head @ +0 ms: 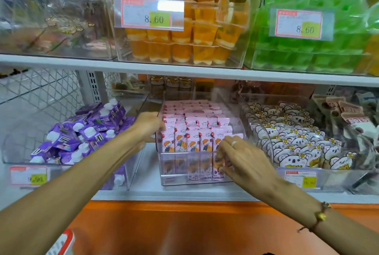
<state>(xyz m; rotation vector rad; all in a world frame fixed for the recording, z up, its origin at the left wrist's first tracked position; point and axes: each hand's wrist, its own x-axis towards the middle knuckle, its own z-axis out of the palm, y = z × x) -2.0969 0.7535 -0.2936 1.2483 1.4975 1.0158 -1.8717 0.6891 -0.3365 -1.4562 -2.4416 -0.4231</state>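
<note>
As the pink packets already stand in upright rows inside the clear bin on the lower shelf, little tidying appears left; the left hand touches the left rows, grip blurred, while the right hand curls its fingers at the front-right packet, hold uncertain

Lower shelf, white. Landmark: clear bin of pink packets, upright in rows. Left of it, a gap apart: purple-pouch bin. Just beside it on the right: koala-packet bin. Above it: upper shelf carrying orange jelly-cup bin and green-cup bin.
</note>
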